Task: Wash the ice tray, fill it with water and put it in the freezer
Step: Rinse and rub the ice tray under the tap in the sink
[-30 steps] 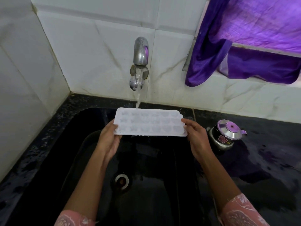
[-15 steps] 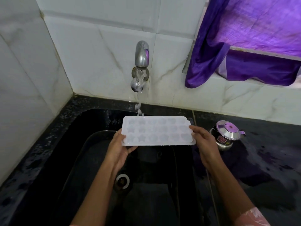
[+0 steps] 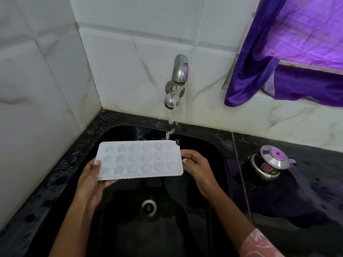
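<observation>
A white tiled wall [image 3: 130,62] stands behind and on the left. Below it lies a black counter [image 3: 306,191], wet and shiny. A deep black sink [image 3: 167,238] is set into the counter. A purple curtain [image 3: 297,43] hangs at the top right, and its end drops down over the tiles. The white ice tray [image 3: 139,160] is held in the air over the sink, a bit to the left of the middle. It lies nearly flat with its cups facing up. The cups sit in three rows, and some are shaped like stars. The left hand [image 3: 91,182] holds the left end of the tray, with the thumb on top and the fingers under it. The right hand [image 3: 198,167] holds the right end, with its fingers bent round the edge. A pink patterned sleeve [image 3: 259,243] shows on the right arm. A small steel pot [image 3: 269,164] with a lid stands on the counter to the right of the sink. A silver tap [image 3: 177,80] sticks out of the wall above the sink. Water [image 3: 171,123] runs from it and comes down at the far right corner of the tray. A round drain [image 3: 148,207] sits in the bottom of the sink, under the tray.
</observation>
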Available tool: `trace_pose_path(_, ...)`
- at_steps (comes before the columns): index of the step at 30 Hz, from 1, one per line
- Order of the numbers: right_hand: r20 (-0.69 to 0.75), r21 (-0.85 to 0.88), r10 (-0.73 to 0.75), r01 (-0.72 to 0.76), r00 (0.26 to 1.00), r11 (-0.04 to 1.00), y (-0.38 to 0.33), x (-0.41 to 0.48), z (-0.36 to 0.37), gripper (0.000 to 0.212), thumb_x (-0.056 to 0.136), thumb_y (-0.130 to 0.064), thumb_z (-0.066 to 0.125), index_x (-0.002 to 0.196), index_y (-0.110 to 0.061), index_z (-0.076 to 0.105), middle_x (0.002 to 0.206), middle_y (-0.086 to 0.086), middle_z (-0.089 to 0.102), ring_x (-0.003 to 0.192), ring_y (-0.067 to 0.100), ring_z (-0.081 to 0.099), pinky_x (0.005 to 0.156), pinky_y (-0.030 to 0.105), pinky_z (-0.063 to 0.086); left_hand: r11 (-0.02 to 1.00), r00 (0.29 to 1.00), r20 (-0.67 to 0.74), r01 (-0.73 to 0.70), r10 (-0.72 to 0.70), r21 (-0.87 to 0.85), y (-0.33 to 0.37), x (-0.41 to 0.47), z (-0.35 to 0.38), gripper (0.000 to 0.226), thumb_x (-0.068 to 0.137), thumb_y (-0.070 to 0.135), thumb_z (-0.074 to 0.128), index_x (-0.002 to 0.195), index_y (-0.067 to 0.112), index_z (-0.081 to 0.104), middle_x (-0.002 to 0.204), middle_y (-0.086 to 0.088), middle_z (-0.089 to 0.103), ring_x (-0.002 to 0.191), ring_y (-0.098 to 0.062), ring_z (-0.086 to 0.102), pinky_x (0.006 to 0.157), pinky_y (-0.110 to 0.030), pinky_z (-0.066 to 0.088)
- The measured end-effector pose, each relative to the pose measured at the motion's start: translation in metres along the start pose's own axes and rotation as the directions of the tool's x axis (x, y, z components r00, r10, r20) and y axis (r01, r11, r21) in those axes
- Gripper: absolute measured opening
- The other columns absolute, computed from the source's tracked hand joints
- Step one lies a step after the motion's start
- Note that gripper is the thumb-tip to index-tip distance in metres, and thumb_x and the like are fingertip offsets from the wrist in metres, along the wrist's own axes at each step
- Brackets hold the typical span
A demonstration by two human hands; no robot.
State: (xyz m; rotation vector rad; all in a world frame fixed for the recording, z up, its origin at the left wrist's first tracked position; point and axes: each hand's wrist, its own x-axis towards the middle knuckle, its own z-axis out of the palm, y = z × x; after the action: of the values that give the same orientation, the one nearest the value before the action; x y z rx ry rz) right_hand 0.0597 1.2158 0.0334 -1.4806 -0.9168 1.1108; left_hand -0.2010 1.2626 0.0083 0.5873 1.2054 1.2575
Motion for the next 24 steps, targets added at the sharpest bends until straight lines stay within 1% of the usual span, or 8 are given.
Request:
trace_pose_path(3,-0.03,-0.202,-0.026,0.02,0.999,0.979,-0.013,0.023,0.003,0.028,0.089,0.001,0.052,0.113,-0.011,0.059,0.114,0.011,0.063,0.101,0.022,0.061,0.094,0.038,0.05,1.0,1.0,-0.009,-0.006,0.006,0.002,0.006,0.002,-0.008,0.034,0.101,0.019,0.033,0.131,0.007,0.045,0.119,-0.014,0.057,0.096,-0.023,0.06,0.061,-0.036,0.057)
trace_pose_path(6,-0.024,-0.489,-0.261,0.216,0.965,0.845,-0.048,0.052,0.007,0.046,0.089,-0.001,0.053,0.133,-0.012,0.045,0.125,0.012,0.052,0.092,0.016,0.055,0.086,0.023,0.045,1.0,1.0,-0.026,0.0,0.0,-0.004,0.008,0.004,-0.007,0.036,0.101,0.019,0.033,0.133,0.005,0.043,0.124,-0.017,0.056,0.099,-0.027,0.059,0.06,-0.037,0.058)
trace_pose_path(8,0.104,-0.679,-0.424,0.376,0.9,0.63,-0.074,0.07,0.014,0.061,0.088,-0.004,0.055,0.142,-0.018,0.031,0.135,0.014,0.038,0.102,0.019,0.05,0.091,0.023,0.041,1.0,0.999,-0.035,0.005,-0.004,0.011,0.008,0.004,-0.002,0.037,0.101,0.02,0.034,0.133,0.005,0.043,0.126,-0.017,0.055,0.106,-0.032,0.057,0.064,-0.041,0.058)
trace_pose_path(11,0.305,-0.889,-0.44,0.418,0.845,0.187,-0.1,0.093,0.026,0.073,0.085,-0.006,0.06,0.146,-0.021,0.023,0.142,0.019,0.026,0.118,0.034,0.042,0.096,0.04,0.043,1.0,0.999,-0.036,0.005,-0.004,0.03,0.008,0.004,0.009,0.036,0.101,0.02,0.035,0.133,0.006,0.042,0.126,-0.016,0.056,0.11,-0.033,0.056,0.07,-0.043,0.052)
trace_pose_path(14,0.403,-0.901,-0.433,0.431,0.806,-0.037,-0.108,0.111,0.034,0.06,0.087,-0.005,0.059,0.139,-0.019,0.031,0.13,0.021,0.037,0.104,0.034,0.052,0.08,0.039,0.048,1.0,0.999,-0.04,0.007,-0.007,0.015,0.006,0.003,0.016,0.034,0.101,0.019,0.036,0.132,0.008,0.043,0.118,-0.011,0.059,0.099,-0.027,0.06,0.065,-0.041,0.05)
trace_pose_path(16,0.399,-0.89,-0.445,0.455,0.802,0.022,-0.113,0.117,0.037,0.039,0.092,-0.009,0.049,0.13,-0.011,0.04,0.124,0.023,0.045,0.103,0.038,0.055,0.08,0.04,0.048,1.0,0.999,-0.04,0.02,-0.019,0.008,0.003,0.003,0.018,0.032,0.1,0.019,0.037,0.13,0.01,0.044,0.113,-0.008,0.06,0.091,-0.02,0.061,0.062,-0.039,0.05)
trace_pose_path(19,0.385,-0.869,-0.432,0.478,0.815,0.129,-0.116,0.123,0.038,0.039,0.094,-0.015,0.044,0.132,-0.006,0.045,0.126,0.026,0.049,0.112,0.04,0.05,0.092,0.046,0.043,0.999,0.998,-0.045,0.033,-0.033,-0.001,0.0,0.003,0.02,0.032,0.1,0.018,0.038,0.131,0.009,0.044,0.114,-0.008,0.06,0.09,-0.019,0.061,0.056,-0.038,0.055)
trace_pose_path(24,0.392,-0.86,-0.453,0.494,0.801,0.13,-0.113,0.133,0.041,0.02,0.09,-0.014,0.049,0.11,-0.012,0.048,0.09,0.005,0.049,0.08,0.022,0.057,0.063,0.028,0.042,0.999,0.998,-0.052,0.031,-0.032,-0.007,0.0,0.003,0.02,0.032,0.1,0.018,0.037,0.13,0.009,0.044,0.112,-0.008,0.06,0.089,-0.019,0.061,0.049,-0.031,0.057)
